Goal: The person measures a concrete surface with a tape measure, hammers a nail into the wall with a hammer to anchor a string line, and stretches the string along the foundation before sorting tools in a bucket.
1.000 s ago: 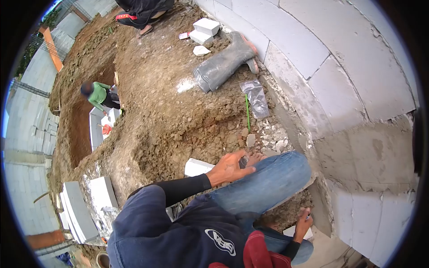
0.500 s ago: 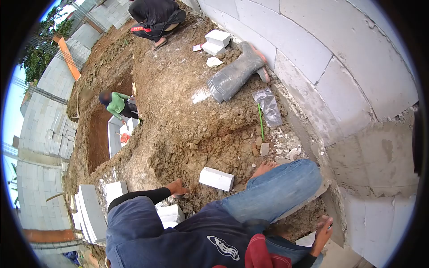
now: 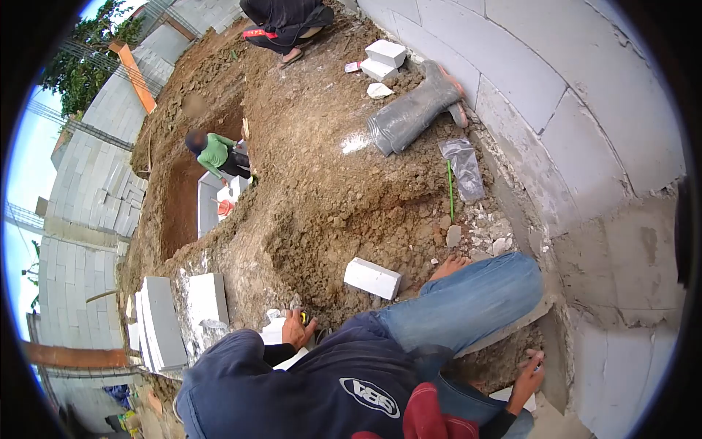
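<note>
My left hand (image 3: 296,331) is closed around a small yellow-and-black tape measure (image 3: 305,317), beside white block pieces (image 3: 273,331) close to my body. On the right, my right hand (image 3: 526,382) is raised near the wall base with bent fingers. A small pale item (image 3: 539,364) shows at its fingertips, too small to name. Just below that hand lies a white block (image 3: 512,396), partly hidden by my arm. Ahead of me, a white block (image 3: 372,278) rests on the soil near my bare foot (image 3: 451,266).
A grey block wall (image 3: 504,80) runs along the right. Near it lie a rubber boot (image 3: 417,110), a plastic bag (image 3: 462,168) and a green stick (image 3: 450,192). One person (image 3: 217,152) works in a pit; another person (image 3: 287,25) squats farther off. Blocks (image 3: 161,322) stand at left.
My left hand has drawn back toward my body, to the block pieces, and the tape measure now shows in it. My right hand stays near the wall base. The whole view has shifted slightly.
</note>
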### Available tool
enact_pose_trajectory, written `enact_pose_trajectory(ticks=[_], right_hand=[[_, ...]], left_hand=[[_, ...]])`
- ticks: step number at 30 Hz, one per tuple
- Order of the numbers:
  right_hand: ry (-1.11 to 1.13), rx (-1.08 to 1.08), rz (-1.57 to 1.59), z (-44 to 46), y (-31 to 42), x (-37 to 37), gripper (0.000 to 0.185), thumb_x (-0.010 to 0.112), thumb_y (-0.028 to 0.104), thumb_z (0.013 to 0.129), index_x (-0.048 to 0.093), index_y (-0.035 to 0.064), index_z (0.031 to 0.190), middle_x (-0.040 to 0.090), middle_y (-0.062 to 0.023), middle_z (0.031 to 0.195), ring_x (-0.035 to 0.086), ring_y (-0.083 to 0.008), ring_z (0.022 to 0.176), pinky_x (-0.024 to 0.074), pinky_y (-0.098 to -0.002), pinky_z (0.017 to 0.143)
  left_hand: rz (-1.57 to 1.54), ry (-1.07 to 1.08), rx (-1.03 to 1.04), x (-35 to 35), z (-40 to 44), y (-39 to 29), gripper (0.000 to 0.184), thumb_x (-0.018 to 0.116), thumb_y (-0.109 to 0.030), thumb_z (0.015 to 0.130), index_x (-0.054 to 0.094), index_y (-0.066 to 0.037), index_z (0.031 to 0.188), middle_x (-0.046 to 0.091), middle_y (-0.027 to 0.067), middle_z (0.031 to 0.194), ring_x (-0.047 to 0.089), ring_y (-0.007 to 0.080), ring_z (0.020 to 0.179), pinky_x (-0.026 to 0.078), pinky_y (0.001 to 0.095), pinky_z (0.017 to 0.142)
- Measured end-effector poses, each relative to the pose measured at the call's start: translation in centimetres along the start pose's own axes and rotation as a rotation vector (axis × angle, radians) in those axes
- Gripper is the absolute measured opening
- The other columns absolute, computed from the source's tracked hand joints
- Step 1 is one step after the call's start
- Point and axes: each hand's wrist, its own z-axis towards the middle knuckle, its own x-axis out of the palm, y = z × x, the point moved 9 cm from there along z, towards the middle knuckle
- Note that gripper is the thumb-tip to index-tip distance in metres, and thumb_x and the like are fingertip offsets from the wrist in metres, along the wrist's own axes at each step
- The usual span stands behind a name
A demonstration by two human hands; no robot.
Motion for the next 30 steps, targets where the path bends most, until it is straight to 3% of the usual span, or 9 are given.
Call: enact_pose_trajectory(ticks=[3,6,11,14,24,27,30], right_hand=[[-0.017,-0.014,-0.008,0.4,-1.0,0.0,0.056,0.043,0.046,0.11,0.069,-0.0036,0.11,0.059,-0.0066,0.073,0.055,-0.0183,0.07,0.0442,-0.0366,0.069],[-0.015,-0.003,-0.008,0.8,-2.5,0.4,0.058,0.044,0.049,0.109,0.07,-0.0024,0.109,0.058,-0.0054,0.072,0.054,-0.0169,0.069,0.0429,-0.0356,0.067],[-0.043,-0.003,-0.093,0.5,-3.5,0.2,0.061,0.044,0.054,0.107,0.072,-0.0006,0.107,0.056,-0.0028,0.071,0.052,-0.0146,0.066,0.0406,-0.0336,0.065],[-0.036,0.003,-0.114,0.0,-2.6,0.4,0.06,0.047,0.052,0.107,0.071,-0.0031,0.106,0.06,-0.0063,0.073,0.056,-0.0185,0.069,0.0446,-0.0373,0.068],[-0.038,0.001,-0.081,-0.1,-2.2,0.7,0.061,0.045,0.053,0.107,0.071,-0.0024,0.108,0.057,-0.0064,0.071,0.055,-0.0188,0.065,0.0443,-0.0378,0.065],[-0.017,0.106,-0.057,-0.9,-0.1,0.3,0.057,0.045,0.05,0.108,0.069,-0.0014,0.111,0.052,-0.0051,0.067,0.052,-0.0159,0.061,0.0414,-0.0358,0.059],[-0.054,-0.068,-0.109,0.0,-1.1,0.0,0.053,0.044,0.046,0.109,0.068,-0.0008,0.112,0.05,-0.0051,0.065,0.049,-0.0145,0.058,0.0388,-0.0347,0.056]], left_hand=[[0.037,-0.056,-0.085,-0.6,-0.3,-1.1,0.056,0.07,-0.047,0.089,0.056,-0.004,0.122,0.059,0.0231,0.112,0.063,0.0452,0.101,0.052,0.0521,0.084],[-0.043,-0.144,-0.009,-0.5,0.1,-1.8,0.054,0.07,-0.046,0.089,0.057,-0.005,0.121,0.059,0.0215,0.112,0.063,0.0441,0.102,0.052,0.0516,0.084],[-0.026,-0.119,-0.019,0.1,2.3,-2.2,0.057,0.071,-0.047,0.088,0.057,-0.006,0.124,0.06,0.0215,0.116,0.064,0.0434,0.103,0.053,0.0514,0.085],[-0.031,-0.033,-0.074,0.6,2.2,-2.2,0.058,0.071,-0.049,0.088,0.057,-0.006,0.125,0.06,0.0214,0.116,0.064,0.0432,0.103,0.053,0.0516,0.085],[0.086,0.173,-0.138,2.2,1.6,-0.3,0.059,0.067,-0.052,0.089,0.058,-0.006,0.125,0.062,0.0212,0.119,0.064,0.0422,0.108,0.052,0.0522,0.09],[-0.076,0.028,-0.039,1.4,4.5,-2.8,0.058,0.066,-0.05,0.089,0.06,-0.003,0.123,0.064,0.0238,0.118,0.064,0.042,0.107,0.051,0.0508,0.09],[-0.375,0.023,0.093,-1.1,8.3,-12.1,0.054,0.067,-0.046,0.089,0.062,-0.001,0.12,0.066,0.024,0.111,0.064,0.0394,0.104,0.05,0.0469,0.091]])
